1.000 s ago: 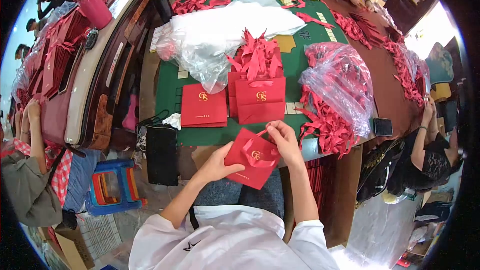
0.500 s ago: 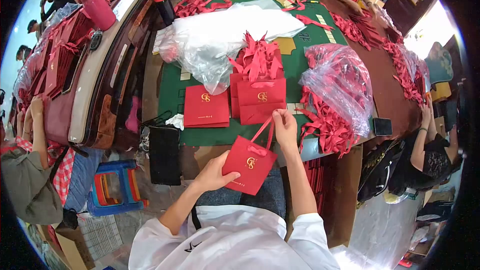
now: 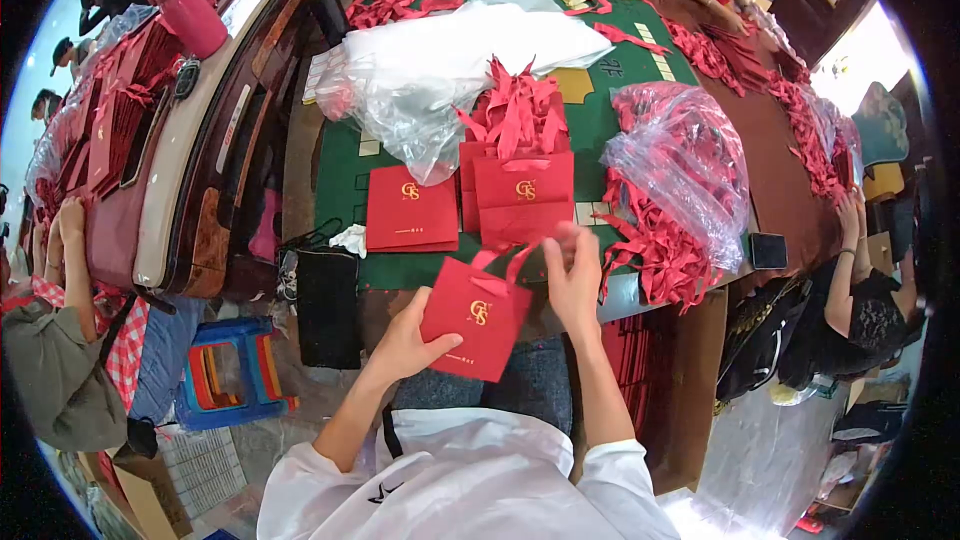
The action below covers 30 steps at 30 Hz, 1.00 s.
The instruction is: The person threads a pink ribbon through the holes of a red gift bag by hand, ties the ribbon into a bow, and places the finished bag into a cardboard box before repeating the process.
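Observation:
A small red paper gift bag point(image 3: 470, 340) with a gold monogram is tilted in front of my body, with my left hand point(image 3: 408, 342) closed on its left side, thumb across the front. Its red ribbon handle point(image 3: 518, 262) hangs slack at the top. Just right of the handle is my right hand point(image 3: 576, 280), fingers bent but apart, no longer pulling the ribbon taut. Beyond, a flat red bag point(image 3: 412, 225) lies on the green mat point(image 3: 390, 274). Beside it stand red bags point(image 3: 525, 202) with a heap of ribbons point(image 3: 515, 115) behind.
Clear plastic sheeting point(image 3: 440, 60) covers the middle of the table. A plastic bag of red ribbons point(image 3: 680, 175) sits to the right, near a phone point(image 3: 768, 251). A black bottle point(image 3: 325, 8) stands at the back left. Other people work on both sides.
The red gift bag has moved left and slightly up with my left hand. Its ribbon handle went from taut to slack as my right hand's fingers loosened.

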### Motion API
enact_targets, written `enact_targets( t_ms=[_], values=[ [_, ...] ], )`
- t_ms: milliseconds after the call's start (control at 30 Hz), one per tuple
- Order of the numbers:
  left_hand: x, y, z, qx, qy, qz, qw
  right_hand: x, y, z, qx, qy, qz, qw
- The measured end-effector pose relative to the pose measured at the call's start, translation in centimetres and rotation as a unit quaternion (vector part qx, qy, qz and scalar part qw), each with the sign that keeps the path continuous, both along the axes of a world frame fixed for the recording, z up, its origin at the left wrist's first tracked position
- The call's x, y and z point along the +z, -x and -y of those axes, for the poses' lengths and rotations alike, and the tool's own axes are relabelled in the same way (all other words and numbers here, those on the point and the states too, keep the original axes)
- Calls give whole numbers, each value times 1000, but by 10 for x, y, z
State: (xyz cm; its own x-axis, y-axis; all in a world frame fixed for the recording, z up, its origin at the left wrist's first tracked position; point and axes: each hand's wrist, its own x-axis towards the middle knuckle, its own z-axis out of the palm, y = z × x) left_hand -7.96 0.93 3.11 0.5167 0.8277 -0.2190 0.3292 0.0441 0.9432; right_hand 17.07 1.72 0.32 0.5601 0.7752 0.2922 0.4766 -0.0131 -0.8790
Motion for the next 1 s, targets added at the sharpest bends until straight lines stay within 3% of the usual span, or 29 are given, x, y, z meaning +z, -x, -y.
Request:
enact_targets(
  t_ms=[67, 133, 167, 267, 400, 467, 533, 667, 800, 867, 1000],
  values=[
    [14, -3, 1, 32, 3, -33, 999, 1, 5, 13, 178, 65, -24, 982],
    [29, -11, 4, 29, -50, -59, 997, 5, 21, 18, 277, 151, -170, 934],
    [37, -14, 6, 26, -51, -57, 997, 11, 31, 19, 312, 123, -285, 898],
    [48, -17, 12, -49, -154, -5, 987, 32, 43, 22, 306, 92, -200, 926],
    [36, -28, 17, -71, -212, -32, 974, 9, 40, 23, 304, 89, -244, 917],
    [13, -35, 16, -80, -254, -65, 962, -2, 31, 23, 318, 144, -255, 901],
    [-8, -48, 18, -61, -271, -57, 959, -7, 24, 26, 307, 149, -243, 908],
    [-38, -63, 17, -74, -294, -84, 949, -8, -3, 41, 167, 83, 12, 982],
    [-45, -65, 13, -58, -294, -83, 951, 0, -38, 64, 49, 114, 35, 992],
    [-42, -63, 5, -39, -302, -83, 949, 2, -47, 73, -9, 146, 107, 983],
    [-39, -55, -14, 29, -356, -128, 925, -20, -63, 77, -37, 192, 185, 963]
  ],
)
